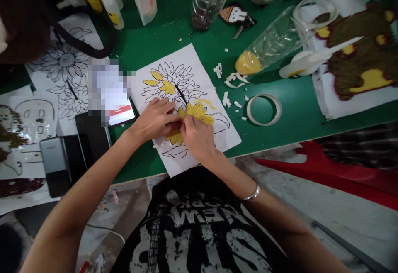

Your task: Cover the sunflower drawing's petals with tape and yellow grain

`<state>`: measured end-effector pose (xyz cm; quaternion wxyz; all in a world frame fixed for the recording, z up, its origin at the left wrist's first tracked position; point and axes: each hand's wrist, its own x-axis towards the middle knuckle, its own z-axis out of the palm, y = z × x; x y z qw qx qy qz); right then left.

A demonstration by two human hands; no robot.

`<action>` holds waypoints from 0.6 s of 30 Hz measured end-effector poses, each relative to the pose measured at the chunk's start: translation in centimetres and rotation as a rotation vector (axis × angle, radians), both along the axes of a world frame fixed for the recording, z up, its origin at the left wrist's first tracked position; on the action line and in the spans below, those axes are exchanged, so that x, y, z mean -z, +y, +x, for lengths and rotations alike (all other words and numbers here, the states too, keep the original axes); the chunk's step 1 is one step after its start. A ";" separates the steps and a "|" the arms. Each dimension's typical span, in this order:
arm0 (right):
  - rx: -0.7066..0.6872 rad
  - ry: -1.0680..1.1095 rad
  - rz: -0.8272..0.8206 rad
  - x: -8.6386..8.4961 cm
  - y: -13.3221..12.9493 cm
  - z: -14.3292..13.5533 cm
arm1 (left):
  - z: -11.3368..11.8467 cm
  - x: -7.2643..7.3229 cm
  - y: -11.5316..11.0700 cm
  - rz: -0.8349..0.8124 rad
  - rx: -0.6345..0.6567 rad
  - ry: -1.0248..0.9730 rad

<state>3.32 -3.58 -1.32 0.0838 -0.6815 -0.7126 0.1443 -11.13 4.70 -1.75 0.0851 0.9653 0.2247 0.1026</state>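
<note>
A sheet of white paper (194,57) with line-drawn flowers lies tilted on the table in front of me. Yellow grainy material covers the lower flower (199,113) and a few petals of the upper flower (169,87). My left hand (157,119) rests on the paper from the left, its fingers curled in at the lower flower. My right hand (198,137) meets it from the right, thumb and fingers pinched together over the yellow petals. The fingertips of both hands nearly touch, and whatever is between them is hidden.
On the green table (174,28), paper scraps (228,98) and a tape ring (264,109) lie to the right. Beyond are a plastic bottle with yellow grains (248,62), a glue bottle (306,63) and keys (241,28). Phones (93,138) and other drawings (66,59) lie left.
</note>
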 end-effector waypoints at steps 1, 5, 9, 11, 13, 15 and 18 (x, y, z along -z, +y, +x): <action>-0.030 0.011 0.013 0.0 0.0 0.2 | 0.0 0.0 0.0 -0.006 -0.004 -0.005; -0.022 0.086 0.028 -0.2 0.1 1.0 | 0.2 -0.1 0.0 -0.076 -0.020 -0.019; 0.133 0.172 -0.010 -0.6 0.1 1.0 | 0.8 -0.5 0.0 -0.252 -0.133 -0.101; 0.165 0.199 -0.015 -0.7 0.0 0.9 | 1.2 -0.7 0.3 -0.342 -0.179 -0.131; 0.188 0.214 -0.016 -0.7 0.1 0.7 | 1.6 -1.0 0.7 -0.395 -0.178 -0.111; 0.201 0.215 -0.021 -0.8 0.1 0.7 | 2.0 -1.2 1.2 -0.431 -0.149 -0.061; 0.205 0.202 -0.031 -0.8 0.1 0.7 | 2.5 -1.4 1.8 -0.479 -0.111 0.020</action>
